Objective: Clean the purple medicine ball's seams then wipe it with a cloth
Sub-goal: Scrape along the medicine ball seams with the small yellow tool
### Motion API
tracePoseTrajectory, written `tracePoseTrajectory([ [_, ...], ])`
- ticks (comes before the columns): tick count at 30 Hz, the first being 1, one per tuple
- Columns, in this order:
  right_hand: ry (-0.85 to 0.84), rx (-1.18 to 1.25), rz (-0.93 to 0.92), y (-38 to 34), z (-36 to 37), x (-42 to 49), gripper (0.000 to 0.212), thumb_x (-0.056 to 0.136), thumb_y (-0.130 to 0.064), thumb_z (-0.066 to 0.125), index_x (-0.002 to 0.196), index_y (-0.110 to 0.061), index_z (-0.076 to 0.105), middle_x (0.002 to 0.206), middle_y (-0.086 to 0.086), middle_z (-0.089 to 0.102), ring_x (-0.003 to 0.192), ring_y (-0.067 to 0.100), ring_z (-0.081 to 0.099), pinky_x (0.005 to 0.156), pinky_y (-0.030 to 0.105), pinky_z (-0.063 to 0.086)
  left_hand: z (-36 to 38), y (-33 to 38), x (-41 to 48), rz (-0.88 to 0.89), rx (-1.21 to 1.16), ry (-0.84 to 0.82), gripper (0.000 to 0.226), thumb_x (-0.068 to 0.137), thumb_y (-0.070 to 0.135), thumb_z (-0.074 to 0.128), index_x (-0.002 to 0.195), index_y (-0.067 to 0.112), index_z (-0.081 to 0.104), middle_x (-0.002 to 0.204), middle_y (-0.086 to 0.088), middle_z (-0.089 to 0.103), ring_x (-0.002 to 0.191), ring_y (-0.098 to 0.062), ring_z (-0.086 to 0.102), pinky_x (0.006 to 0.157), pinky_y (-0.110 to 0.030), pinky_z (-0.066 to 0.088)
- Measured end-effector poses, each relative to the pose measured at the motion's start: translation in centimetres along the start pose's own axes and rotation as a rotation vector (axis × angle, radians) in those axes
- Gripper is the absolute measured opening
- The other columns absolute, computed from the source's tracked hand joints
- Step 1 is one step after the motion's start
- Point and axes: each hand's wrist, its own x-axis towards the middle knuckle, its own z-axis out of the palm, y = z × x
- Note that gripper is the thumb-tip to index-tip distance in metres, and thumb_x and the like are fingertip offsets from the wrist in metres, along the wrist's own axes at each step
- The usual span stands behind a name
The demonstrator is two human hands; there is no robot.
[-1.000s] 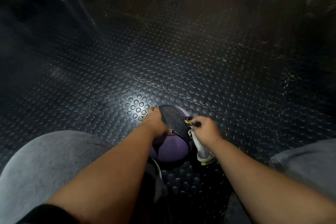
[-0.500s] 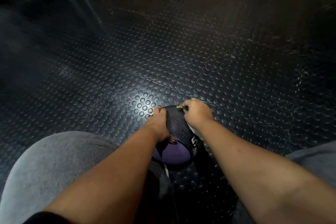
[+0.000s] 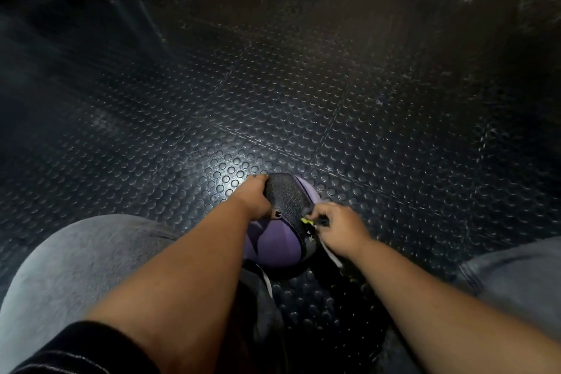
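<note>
Ball gripped on top by left hand; right hand pinches brush

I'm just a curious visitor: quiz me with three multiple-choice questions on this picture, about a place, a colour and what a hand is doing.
1. Where does the ball rest? A) a table B) the studded floor C) a shelf
2. What colour are its smooth panels? A) red B) green C) purple
3. What is the right hand doing? A) hanging idle B) pinching a small brush at the ball's seam C) lying flat on the floor
Answers: B, studs surround the ball; C, the panels show purple; B, its fingers curl round the brush.
</note>
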Motion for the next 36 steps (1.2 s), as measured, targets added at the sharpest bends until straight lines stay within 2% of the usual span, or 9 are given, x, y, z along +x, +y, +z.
tracePoseTrajectory([
  [3, 0.007, 0.025, 0.136, 2.1, -0.3, -1.2, 0.022, 0.082, -0.009, 0.067, 0.084, -0.031, 0.069, 0.095, -0.008, 0.071, 0.09, 0.016, 0.065, 0.078, 0.025, 0.05, 0.2, -0.2, -0.6, 0.005, 0.033, 0.117, 0.069, 0.08, 0.014, 0.082, 0.14, 0.015, 0.05, 0.13, -0.006, 0.042, 0.111, -0.024, 0.051, 0.103, -0.033, 0.045],
  [5, 0.149, 0.15, 0.205, 2.6, -1.2, -0.9, 0.027, 0.085, -0.008, 0.066, 0.092, -0.034, 0.068, 0.094, -0.003, 0.069, 0.091, 0.02, 0.064, 0.078, 0.027, 0.049, 0.3, -0.1, -1.1, -0.006, 0.042, 0.194, 0.054, 0.085, 0.019, 0.077, 0.134, 0.014, 0.055, 0.127, -0.005, 0.041, 0.109, -0.024, 0.052, 0.102, -0.035, 0.046],
  [8, 0.3, 0.213, 0.159, 1.7, -2.7, 0.5, 0.041, 0.087, -0.005, 0.064, 0.118, -0.032, 0.065, 0.114, 0.001, 0.067, 0.102, 0.021, 0.062, 0.089, 0.03, 0.05, 0.3, 0.0, -1.6, -0.006, 0.037, 0.174, 0.054, 0.087, 0.021, 0.077, 0.136, 0.014, 0.055, 0.117, 0.001, 0.035, 0.102, -0.02, 0.048, 0.096, -0.03, 0.047],
  [11, 0.278, 0.106, 0.02, -0.7, -2.5, 1.0, 0.047, 0.088, -0.007, 0.062, 0.125, -0.036, 0.06, 0.123, -0.005, 0.06, 0.107, 0.02, 0.059, 0.093, 0.035, 0.049, -0.1, 0.3, -1.6, 0.008, 0.042, 0.094, 0.076, 0.074, 0.024, 0.087, 0.14, 0.014, 0.051, 0.119, -0.001, 0.035, 0.107, -0.021, 0.049, 0.096, -0.028, 0.047],
  [16, 0.165, -0.19, -0.157, -4.0, 0.4, 1.0, 0.043, 0.091, -0.016, 0.055, 0.126, -0.04, 0.058, 0.128, -0.005, 0.05, 0.103, 0.026, 0.059, 0.083, 0.037, 0.052, 0.7, 0.4, -0.9, 0.026, 0.167, 0.153, 0.069, 0.082, 0.016, 0.08, 0.143, 0.014, 0.048, 0.138, -0.007, 0.04, 0.122, -0.029, 0.053, 0.107, -0.039, 0.045],
  [21, 0.217, -0.281, -0.091, -5.2, 1.0, 2.9, 0.037, 0.093, -0.019, 0.052, 0.128, -0.029, 0.058, 0.121, 0.003, 0.053, 0.101, 0.031, 0.059, 0.081, 0.039, 0.052, 0.5, 0.6, -0.5, 0.034, 0.218, 0.122, 0.081, 0.074, 0.025, 0.088, 0.142, 0.012, 0.045, 0.137, -0.007, 0.049, 0.125, -0.031, 0.052, 0.107, -0.041, 0.045],
  [27, 0.152, -0.384, 0.058, -5.9, -0.4, 7.3, 0.035, 0.094, -0.014, 0.05, 0.126, -0.026, 0.058, 0.132, 0.007, 0.053, 0.111, 0.031, 0.058, 0.083, 0.038, 0.05, 1.2, 0.6, -0.6, 0.011, 0.189, 0.147, 0.06, 0.079, 0.01, 0.079, 0.132, 0.013, 0.05, 0.13, -0.007, 0.052, 0.116, -0.03, 0.056, 0.101, -0.043, 0.049],
  [30, 0.133, -0.413, 0.092, -5.6, -0.7, 8.1, 0.036, 0.094, -0.01, 0.047, 0.126, -0.023, 0.056, 0.123, 0.01, 0.055, 0.106, 0.032, 0.059, 0.076, 0.036, 0.048, 1.9, 0.9, -0.7, 0.009, 0.192, 0.157, 0.061, 0.084, 0.008, 0.072, 0.138, 0.012, 0.047, 0.137, -0.008, 0.049, 0.12, -0.032, 0.054, 0.102, -0.044, 0.049],
  [36, 0.127, -0.354, -0.02, -5.5, -0.7, 4.7, 0.032, 0.091, -0.016, 0.056, 0.122, -0.021, 0.056, 0.119, 0.008, 0.054, 0.103, 0.032, 0.059, 0.084, 0.039, 0.051, 1.6, 1.1, 0.0, -0.014, 0.22, 0.144, 0.06, 0.091, 0.012, 0.066, 0.145, 0.01, 0.04, 0.148, -0.011, 0.042, 0.13, -0.036, 0.046, 0.108, -0.046, 0.042],
])
